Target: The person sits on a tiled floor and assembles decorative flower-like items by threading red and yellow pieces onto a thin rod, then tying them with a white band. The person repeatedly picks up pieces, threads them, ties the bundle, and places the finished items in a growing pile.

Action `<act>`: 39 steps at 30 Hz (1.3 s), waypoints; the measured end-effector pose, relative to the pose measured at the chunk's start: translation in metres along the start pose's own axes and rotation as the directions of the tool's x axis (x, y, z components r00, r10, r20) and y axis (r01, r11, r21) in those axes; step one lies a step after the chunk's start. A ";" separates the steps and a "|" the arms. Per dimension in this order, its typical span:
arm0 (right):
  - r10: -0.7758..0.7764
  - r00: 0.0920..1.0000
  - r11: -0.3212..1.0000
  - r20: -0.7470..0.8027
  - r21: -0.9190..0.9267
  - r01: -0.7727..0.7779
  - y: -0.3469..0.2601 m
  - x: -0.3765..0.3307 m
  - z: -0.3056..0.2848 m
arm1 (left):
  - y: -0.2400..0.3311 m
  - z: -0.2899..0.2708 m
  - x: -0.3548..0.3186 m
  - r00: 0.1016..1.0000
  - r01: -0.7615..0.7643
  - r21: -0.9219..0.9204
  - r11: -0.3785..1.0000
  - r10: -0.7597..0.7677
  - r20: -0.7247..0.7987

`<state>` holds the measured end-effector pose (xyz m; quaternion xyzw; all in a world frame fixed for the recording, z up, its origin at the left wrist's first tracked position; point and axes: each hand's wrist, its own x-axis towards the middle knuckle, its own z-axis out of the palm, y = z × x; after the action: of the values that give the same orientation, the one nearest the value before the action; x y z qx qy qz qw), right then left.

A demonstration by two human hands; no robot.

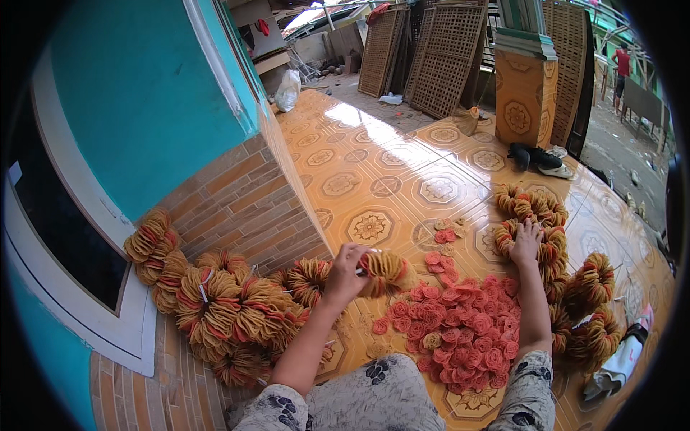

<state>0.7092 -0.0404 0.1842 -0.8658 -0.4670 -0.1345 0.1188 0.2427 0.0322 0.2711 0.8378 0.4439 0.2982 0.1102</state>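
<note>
My left hand [345, 269] grips a stacked bundle of tan and red woven discs [386, 273] and holds it above the tiled floor. My right hand [527, 239] reaches forward with fingers spread and rests on a string of similar bundles [532, 208]. Between my arms lies a loose pile of red discs [456, 330] on the floor, with a few tan ones mixed in.
Several finished bundles [215, 302] are stacked against the brick wall at left. More bundles [589, 302] curve along the right. Patterned orange floor tiles [388, 179] stretch ahead to lattice panels [445, 57], a pillar [525, 93] and dark shoes [535, 156]. A person [622, 68] stands far right.
</note>
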 end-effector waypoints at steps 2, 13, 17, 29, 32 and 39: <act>0.045 0.998 0.975 0.037 -0.220 -0.035 0.042 -0.001 0.021 | -0.026 -0.028 0.006 0.959 -0.088 0.348 0.933 0.174 -0.225; 0.051 0.995 0.787 0.081 0.610 -0.090 0.046 -0.037 -0.026 | -0.057 -0.016 -0.015 0.949 0.230 0.274 0.934 -0.278 0.150; -0.288 0.887 -0.124 0.359 0.905 -0.407 -0.011 -0.080 -0.066 | 0.034 0.051 -0.009 0.955 0.053 -0.388 0.920 0.067 0.289; -0.025 0.954 0.999 0.298 -0.013 0.030 0.051 -0.080 0.022 | 0.023 -0.059 0.020 0.970 -0.203 0.231 0.952 0.227 -0.085; -0.101 0.960 0.948 0.259 -0.266 0.172 0.086 -0.097 0.054 | -0.037 -0.084 0.029 0.975 -0.186 0.551 0.813 0.224 -0.003; 0.038 0.996 0.947 0.080 0.314 -0.062 0.041 -0.093 0.007 | -0.071 -0.052 -0.009 0.850 0.191 0.819 0.541 -0.509 0.138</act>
<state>0.6951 -0.1321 0.1425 -0.8515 -0.4644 -0.0233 0.2424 0.1597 0.0616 0.2770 0.7311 0.6610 -0.1126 -0.1264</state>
